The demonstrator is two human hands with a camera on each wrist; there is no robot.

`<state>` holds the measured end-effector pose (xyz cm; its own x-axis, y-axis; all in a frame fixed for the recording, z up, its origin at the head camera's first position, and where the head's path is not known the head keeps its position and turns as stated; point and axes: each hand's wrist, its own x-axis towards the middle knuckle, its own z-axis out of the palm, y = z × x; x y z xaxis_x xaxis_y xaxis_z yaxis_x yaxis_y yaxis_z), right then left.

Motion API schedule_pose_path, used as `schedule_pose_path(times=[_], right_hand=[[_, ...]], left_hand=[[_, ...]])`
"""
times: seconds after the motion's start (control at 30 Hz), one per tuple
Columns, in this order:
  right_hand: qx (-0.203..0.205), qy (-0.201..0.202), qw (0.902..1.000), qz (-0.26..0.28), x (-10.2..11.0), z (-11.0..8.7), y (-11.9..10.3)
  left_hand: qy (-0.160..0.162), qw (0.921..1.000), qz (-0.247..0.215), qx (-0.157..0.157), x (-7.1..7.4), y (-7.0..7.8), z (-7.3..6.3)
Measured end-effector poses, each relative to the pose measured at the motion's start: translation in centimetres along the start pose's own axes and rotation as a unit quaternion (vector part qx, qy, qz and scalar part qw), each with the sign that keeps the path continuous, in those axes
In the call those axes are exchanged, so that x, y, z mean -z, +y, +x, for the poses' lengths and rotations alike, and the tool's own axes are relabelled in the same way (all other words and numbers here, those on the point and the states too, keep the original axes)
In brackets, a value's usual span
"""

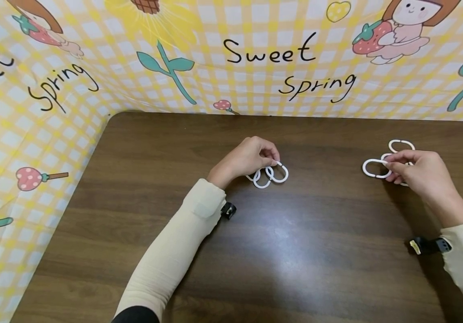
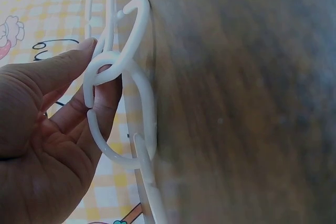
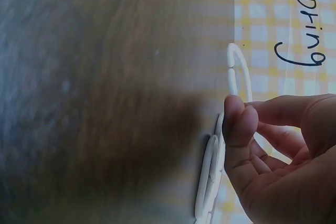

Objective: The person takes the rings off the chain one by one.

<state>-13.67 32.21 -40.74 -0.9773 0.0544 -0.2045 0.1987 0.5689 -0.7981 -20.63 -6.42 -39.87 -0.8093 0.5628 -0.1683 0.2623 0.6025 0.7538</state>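
Note:
My left hand [image 1: 251,154] is over the middle of the table, its thumb and fingers pinching a short chain of white plastic links [image 1: 287,175]. In the left wrist view, several oval links [image 2: 148,103] hook through one another beside the fingertips, and small gaps show in some. My right hand [image 1: 421,177], at the right of the table, pinches one white oval link [image 1: 363,169] between thumb and fingers. This link [image 3: 247,72] stands out past the fingertips in the right wrist view. More white links [image 1: 402,141] lie behind and under the right hand, partly hidden by it.
The dark wooden table [image 1: 296,251] ends at a yellow checked cloth [image 1: 255,27] hung along its back and left sides. Each sleeved wrist carries a small black camera, one on the left [image 1: 228,210] and one on the right [image 1: 429,246].

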Motion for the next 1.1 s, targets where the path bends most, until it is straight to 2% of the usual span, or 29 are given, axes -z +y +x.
schedule_pose_path(times=[0.27,0.43,1.1], right_hand=[[0.043,0.017,0.9926,-0.113,-0.19,-0.20,-0.03],[0.046,0.030,0.9855,-0.161,-0.29,-0.36,0.01],[0.095,0.070,0.9657,-0.231,-0.69,0.12,0.49]], left_hand=[[0.000,1.0000,0.003,0.001,0.12,0.00,-0.01],[0.002,1.0000,0.001,-0.001,0.14,0.03,-0.03],[0.001,1.0000,0.005,-0.002,0.13,0.06,-0.06]])
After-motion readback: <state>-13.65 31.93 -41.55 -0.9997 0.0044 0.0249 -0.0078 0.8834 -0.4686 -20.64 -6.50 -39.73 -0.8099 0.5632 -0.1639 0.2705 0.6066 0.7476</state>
